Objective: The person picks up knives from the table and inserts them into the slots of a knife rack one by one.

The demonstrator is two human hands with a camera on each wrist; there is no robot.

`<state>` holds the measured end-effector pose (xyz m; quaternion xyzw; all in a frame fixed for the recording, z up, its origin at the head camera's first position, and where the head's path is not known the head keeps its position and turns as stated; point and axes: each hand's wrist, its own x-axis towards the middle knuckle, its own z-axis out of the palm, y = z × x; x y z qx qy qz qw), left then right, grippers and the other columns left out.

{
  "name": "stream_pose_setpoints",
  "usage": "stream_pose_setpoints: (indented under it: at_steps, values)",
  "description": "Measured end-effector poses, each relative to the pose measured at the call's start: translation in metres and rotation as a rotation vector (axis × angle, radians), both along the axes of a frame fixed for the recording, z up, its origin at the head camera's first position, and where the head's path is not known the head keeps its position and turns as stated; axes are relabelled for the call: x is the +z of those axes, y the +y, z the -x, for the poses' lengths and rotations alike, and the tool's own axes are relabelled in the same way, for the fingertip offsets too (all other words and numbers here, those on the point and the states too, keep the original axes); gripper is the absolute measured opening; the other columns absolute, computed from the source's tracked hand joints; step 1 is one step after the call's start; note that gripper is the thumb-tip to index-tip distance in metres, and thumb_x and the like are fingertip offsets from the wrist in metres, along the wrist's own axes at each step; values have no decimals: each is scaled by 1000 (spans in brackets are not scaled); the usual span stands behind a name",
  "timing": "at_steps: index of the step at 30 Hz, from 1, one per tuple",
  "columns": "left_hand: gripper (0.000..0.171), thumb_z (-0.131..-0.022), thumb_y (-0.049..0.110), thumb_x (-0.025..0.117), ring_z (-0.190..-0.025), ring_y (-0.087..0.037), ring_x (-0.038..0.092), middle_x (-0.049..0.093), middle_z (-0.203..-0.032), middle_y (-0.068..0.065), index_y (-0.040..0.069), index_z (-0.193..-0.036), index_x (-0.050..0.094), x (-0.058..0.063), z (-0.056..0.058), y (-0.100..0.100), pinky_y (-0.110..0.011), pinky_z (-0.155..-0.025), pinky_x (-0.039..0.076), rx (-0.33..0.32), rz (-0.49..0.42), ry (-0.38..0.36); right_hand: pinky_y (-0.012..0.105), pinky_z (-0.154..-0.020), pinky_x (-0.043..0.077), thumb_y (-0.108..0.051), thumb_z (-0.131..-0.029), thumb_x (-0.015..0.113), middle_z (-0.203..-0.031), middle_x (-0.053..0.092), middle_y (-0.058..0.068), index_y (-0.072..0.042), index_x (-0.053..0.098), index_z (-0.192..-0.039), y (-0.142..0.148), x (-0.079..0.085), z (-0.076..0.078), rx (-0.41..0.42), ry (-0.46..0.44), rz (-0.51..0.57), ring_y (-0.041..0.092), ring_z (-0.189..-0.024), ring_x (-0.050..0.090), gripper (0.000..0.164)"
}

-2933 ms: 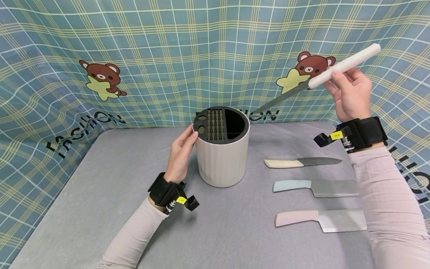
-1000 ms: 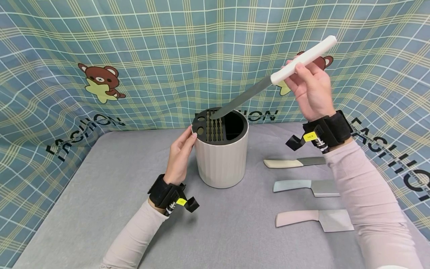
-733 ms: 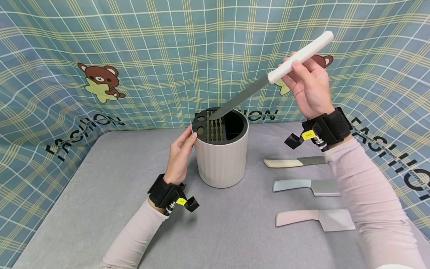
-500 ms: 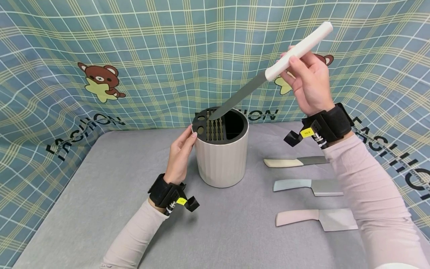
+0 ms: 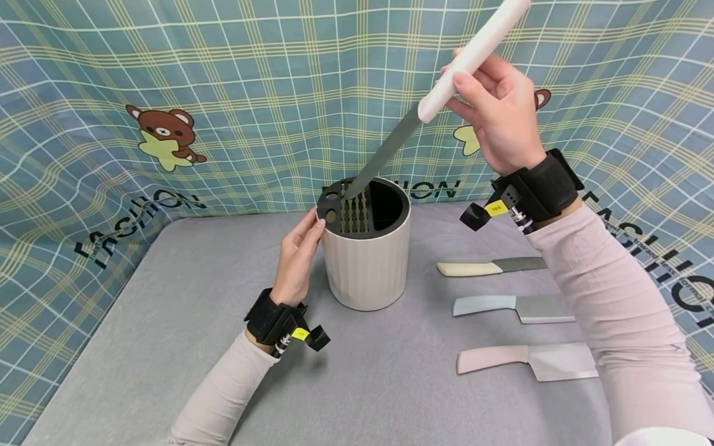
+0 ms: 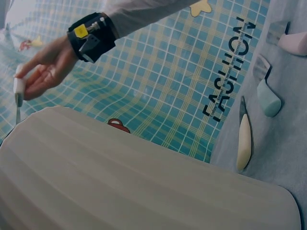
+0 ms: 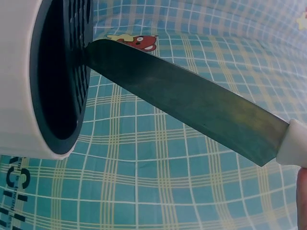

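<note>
In the head view, a ribbed off-white knife holder [image 5: 365, 269] with a black slotted lid stands upright on the table. My left hand [image 5: 294, 266] rests against its left side near the rim, thumb and fingers fairly straight. My right hand [image 5: 496, 111] grips the white handle of a kitchen knife [image 5: 474, 59], pinched between thumb and fingers. The blade slants down to the left, its tip at the lid's narrow slots. In the right wrist view the blade [image 7: 182, 96] meets the slotted part; whether the tip is inside a slot I cannot tell.
Right of the holder lie a cream-handled knife [image 5: 471, 269], a blue-handled cleaver [image 5: 485, 305] and a pink-handled cleaver [image 5: 493, 358], their blades partly behind the right forearm. Beside the slots, the lid has a large dark opening [image 5: 387, 204]. A plaid curtain [image 5: 268, 111] hangs behind the grey table [image 5: 184, 297].
The right hand has brought the knife leftward from beyond the holder, then raised and tilted its handle steeper while the tip stays at the slots. The left hand has hardly moved.
</note>
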<state>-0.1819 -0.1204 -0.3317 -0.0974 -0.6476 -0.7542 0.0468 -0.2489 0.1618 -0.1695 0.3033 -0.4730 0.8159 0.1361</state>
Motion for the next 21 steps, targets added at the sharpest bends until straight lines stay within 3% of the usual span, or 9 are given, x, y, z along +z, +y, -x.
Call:
stream_pose_setpoints:
  at_steps: [4,11,21]
  values:
    - [56,-103,24,49,-145,-11,27,25,-160,-2,9,-153,28,-1,1,0,-21,-119,29,7,2,-4,34,-92,60,11,-87,63,-103,65,21,10,60,-113,-6,6,-2,36,-27,26,29,-106,60,26]
    - [57,-103,25,50,-144,-10,27,24,-160,-1,10,-153,28,0,0,0,-21,-119,29,8,3,-12,34,-96,58,12,-89,58,-103,66,17,7,62,-114,-15,6,-4,-15,57,-94,27,-103,63,26]
    - [57,-103,23,49,-145,-13,27,24,-160,-3,9,-153,27,0,0,0,-21,-118,30,17,7,-20,32,-94,59,11,-90,58,-103,68,11,0,64,-116,-24,1,-1,-80,86,-197,21,-99,65,29]
